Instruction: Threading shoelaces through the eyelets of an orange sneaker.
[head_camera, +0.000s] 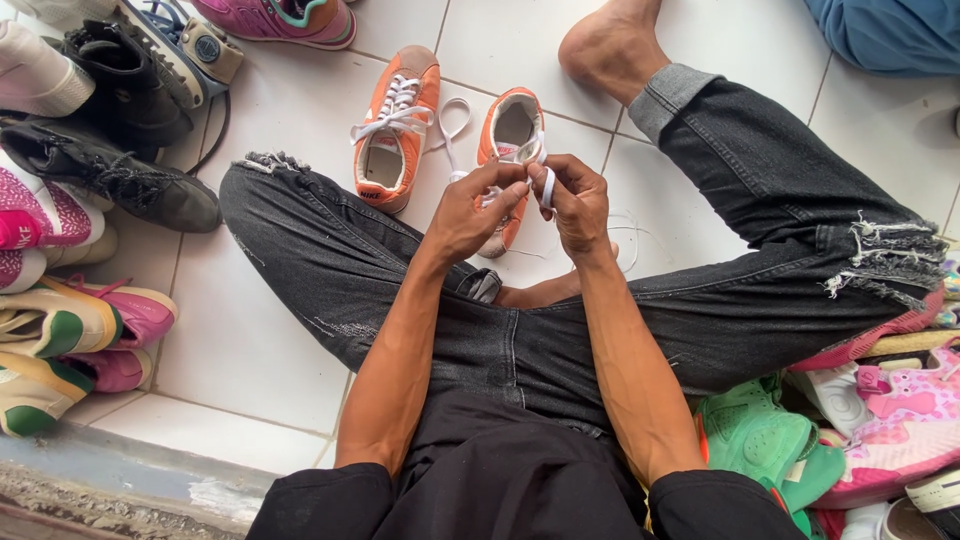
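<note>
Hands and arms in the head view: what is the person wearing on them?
Both hands, left and right, are bare: no gloves, rings, watch or bands visible. The forearms are bare too. Black short sleeves end about the elbows at the bottom edge.

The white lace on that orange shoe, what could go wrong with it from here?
1. The white lace is pinched between left hand and right hand; a loose grip could let it slip.
2. Its slack trails on the tiled floor by the laced orange shoe and may snag.
</note>
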